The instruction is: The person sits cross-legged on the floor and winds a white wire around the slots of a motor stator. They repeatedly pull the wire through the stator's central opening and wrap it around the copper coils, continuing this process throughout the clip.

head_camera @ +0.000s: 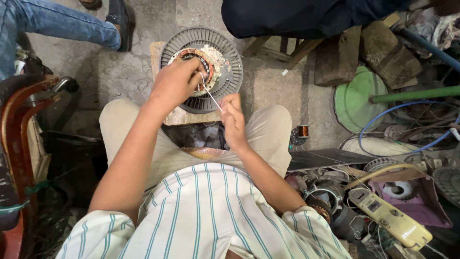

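A round grey finned motor housing (230, 72) with a copper-wound stator (208, 60) in its middle lies on a small wooden block (184, 116) in front of my knees. My left hand (176, 82) rests on the stator, fingers pinched at the winding. My right hand (232, 120) is just below the housing and pinches the end of a thin white string (211, 96) that runs taut up to the left hand's fingers.
A small copper wire spool (303, 131) lies on the concrete floor at my right knee. Further right are a green round lid (357, 100), blue cable (407, 108), a yellow meter (390, 218) and motor parts. Another person's jeans leg (62, 21) is upper left; a wooden chair (19, 120) stands at left.
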